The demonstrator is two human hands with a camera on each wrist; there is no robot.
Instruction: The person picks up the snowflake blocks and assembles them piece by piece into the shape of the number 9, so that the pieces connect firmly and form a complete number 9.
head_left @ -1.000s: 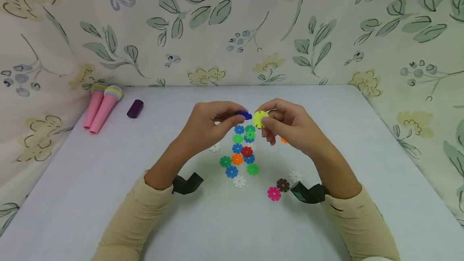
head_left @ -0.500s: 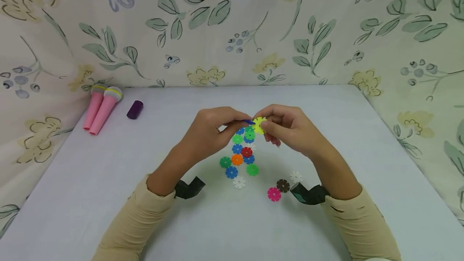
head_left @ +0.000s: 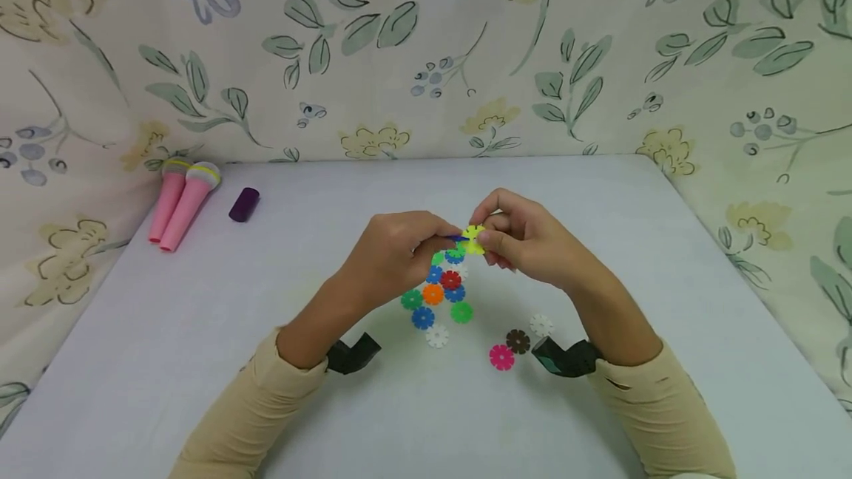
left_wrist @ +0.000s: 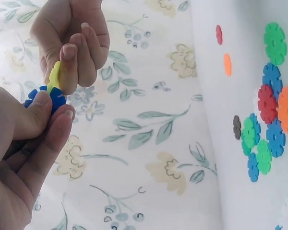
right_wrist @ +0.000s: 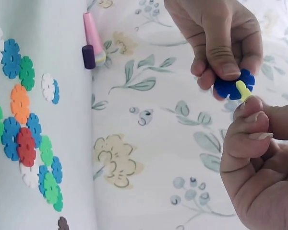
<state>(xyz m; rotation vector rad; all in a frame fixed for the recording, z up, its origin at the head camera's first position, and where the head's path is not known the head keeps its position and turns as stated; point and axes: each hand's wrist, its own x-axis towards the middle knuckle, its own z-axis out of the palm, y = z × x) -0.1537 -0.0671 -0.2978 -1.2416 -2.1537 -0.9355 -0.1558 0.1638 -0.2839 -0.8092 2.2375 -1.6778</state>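
Note:
Between thumb and fingers, my left hand point(head_left: 399, 253) pinches a dark blue notched plastic disc point(right_wrist: 228, 89). My right hand point(head_left: 529, 242) pinches a yellow notched disc point(head_left: 473, 239) of the same kind. Both hands are held up above the table, fingertips close together. In the wrist views the discs meet at their rims, the yellow one crosswise to the blue one. How deeply the notches interlock I cannot tell. Below lies a cluster of flat notched discs, among them a red disc point(head_left: 450, 280), an orange disc point(head_left: 433, 294) and a green disc point(head_left: 461, 312).
A pink disc point(head_left: 501, 357), a brown disc point(head_left: 518, 341) and a white disc point(head_left: 541, 325) lie nearer the right forearm. At the back left are two pink toy microphones point(head_left: 188, 209) and a dark purple cylinder point(head_left: 244, 205). A floral cloth point(head_left: 426, 58) hangs behind the white table point(head_left: 133, 361).
My left hand has moved right and down, bringing the blue disc against the yellow one. The blue disc now shows edge-on in the head view. My right hand has dipped slightly.

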